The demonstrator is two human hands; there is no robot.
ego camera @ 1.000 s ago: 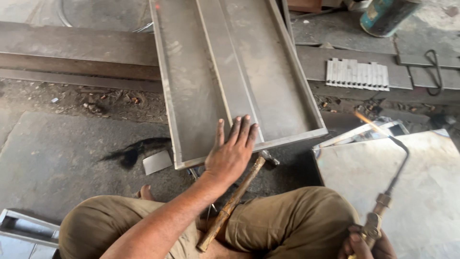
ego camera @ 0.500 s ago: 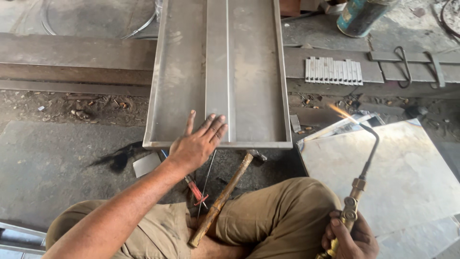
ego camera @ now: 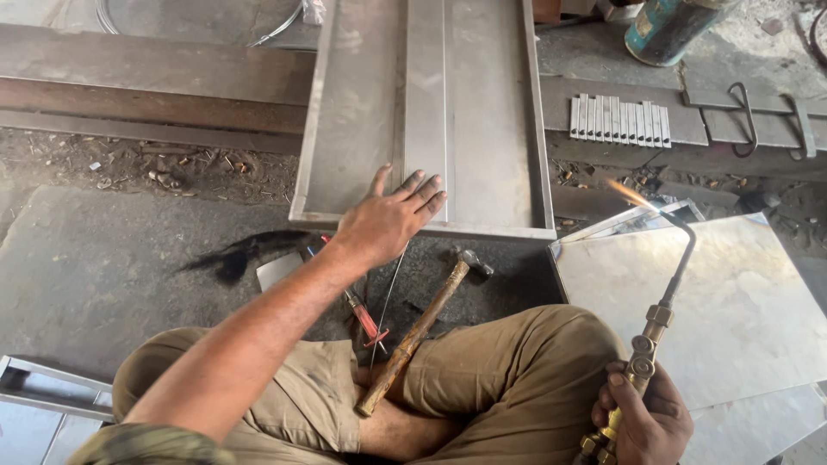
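Observation:
I sit cross-legged on the ground in front of a long grey sheet-metal tray [ego camera: 491,112] with a raised rib down its middle. My left hand [ego camera: 386,220] lies flat, fingers spread, on the tray's near edge. In my right hand [ego camera: 642,419], low at the right, I grip the brass handle of a gas torch [ego camera: 656,319]. Its bent tube rises to a lit tip with a small flame [ego camera: 627,194], held over a pale metal sheet [ego camera: 732,301]. A hammer [ego camera: 418,331] with a wooden handle rests between my knees.
A red-handled tool [ego camera: 366,317] and a thin wire lie by the hammer. Behind the tray run steel beams [ego camera: 146,95], a row of small metal strips [ego camera: 618,120] and a blue-green cylinder [ego camera: 672,30]. Another metal piece [ego camera: 43,396] sits at the lower left.
The tray has swung from a slant to lie straight ahead. My left hand stayed pressed on its near edge. The torch stayed lit in my right hand.

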